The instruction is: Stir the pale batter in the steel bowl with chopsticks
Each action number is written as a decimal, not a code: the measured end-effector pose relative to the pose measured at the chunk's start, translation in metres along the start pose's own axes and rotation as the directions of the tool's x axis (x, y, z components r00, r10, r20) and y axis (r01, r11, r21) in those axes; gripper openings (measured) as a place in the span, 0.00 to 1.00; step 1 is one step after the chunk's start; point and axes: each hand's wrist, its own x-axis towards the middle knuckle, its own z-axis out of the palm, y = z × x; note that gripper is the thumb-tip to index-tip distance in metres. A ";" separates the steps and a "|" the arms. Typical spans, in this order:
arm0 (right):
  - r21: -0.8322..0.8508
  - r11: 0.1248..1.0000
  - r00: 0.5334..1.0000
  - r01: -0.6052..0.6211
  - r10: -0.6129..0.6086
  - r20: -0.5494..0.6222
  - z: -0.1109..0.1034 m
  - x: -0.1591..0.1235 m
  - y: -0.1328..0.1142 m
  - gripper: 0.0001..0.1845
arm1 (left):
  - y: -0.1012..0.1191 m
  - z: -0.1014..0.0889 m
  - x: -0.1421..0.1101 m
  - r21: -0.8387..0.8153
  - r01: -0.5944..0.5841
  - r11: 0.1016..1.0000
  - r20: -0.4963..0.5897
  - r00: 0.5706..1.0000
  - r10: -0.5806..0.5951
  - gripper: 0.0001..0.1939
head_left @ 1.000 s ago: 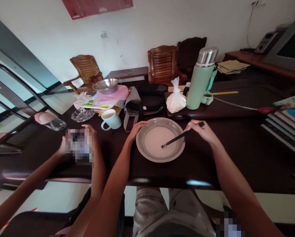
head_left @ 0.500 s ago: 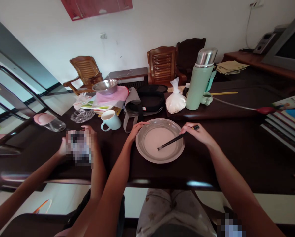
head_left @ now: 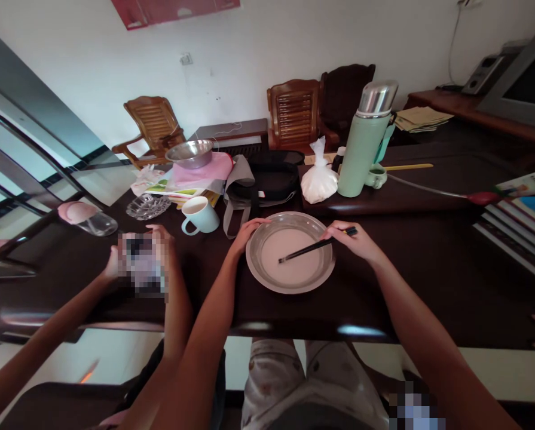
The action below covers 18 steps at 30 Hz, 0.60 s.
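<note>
A wide, shallow metal bowl (head_left: 253, 269) stands on the dark table before me, with a pale, milky liquid (head_left: 289, 248) in it. My left hand (head_left: 245, 236) grips the bowl's left rim, its fingers along the far edge. In my right hand (head_left: 351, 240) is a pair of dark chopsticks (head_left: 309, 247), held together and slanting down to the left. Their tips reach the liquid near the bowl's middle. Behind the bowl sits a tied clear plastic bag of white powder (head_left: 320, 180), and a light blue mug (head_left: 202, 216) stands to the left.
A green thermos (head_left: 366, 146) stands beside the bag. Behind the mug are a glass dish (head_left: 148, 206), a black and grey bag (head_left: 267, 182) and a second metal bowl (head_left: 190, 155). Books (head_left: 518, 230) are stacked at right. Another person's hands (head_left: 162, 239) hold a blurred object at left.
The chopstick tips have moved left through the liquid, and my right hand has shifted slightly left with them. My left hand stays on the rim.
</note>
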 end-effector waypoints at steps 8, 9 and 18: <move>0.020 0.999 0.979 -0.042 0.045 -0.200 -0.022 -0.004 0.000 0.19 | 0.001 0.002 -0.002 -0.055 0.027 0.998 -0.006 1.000 -0.027 0.14; 0.029 0.999 0.988 -0.042 0.046 -0.149 -0.021 -0.005 -0.001 0.19 | 0.001 0.002 -0.002 -0.051 0.029 0.998 -0.008 1.000 -0.029 0.14; -0.008 1.000 0.988 0.028 -0.028 -0.149 -0.009 -0.002 0.000 0.16 | -0.002 0.001 -0.001 -0.037 0.004 0.999 0.014 1.000 -0.003 0.16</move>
